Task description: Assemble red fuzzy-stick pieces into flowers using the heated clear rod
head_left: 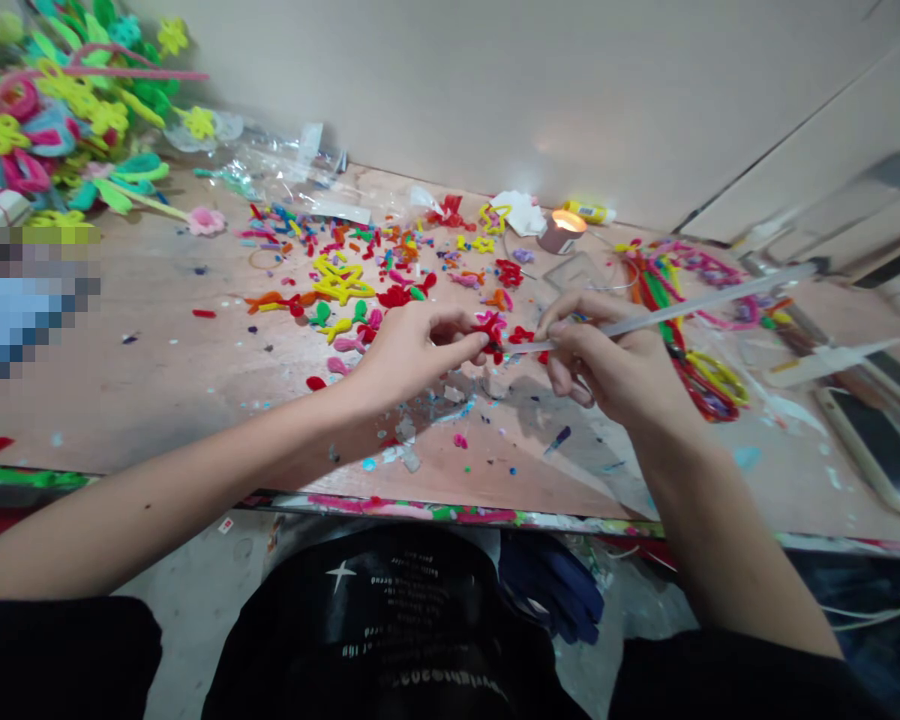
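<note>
My left hand pinches a small red fuzzy pipe-cleaner flower between thumb and fingers. In my right hand lies a long translucent glue stick, its rear end sticking out up and to the right. The tip of the stick points left and reaches the flower; whether they touch I cannot make out. Behind the hands are a red bent pipe-cleaner piece and a lit candle in a short cup. Yellow pipe-cleaner shapes lie beyond my left hand.
Cut pipe-cleaner bits cover the back of the wooden table. At the far left is a heap of colourful pipe-cleaner flowers, near clear plastic wrapping. On the right lie scissors with yellow handles and a phone. A wall stands behind.
</note>
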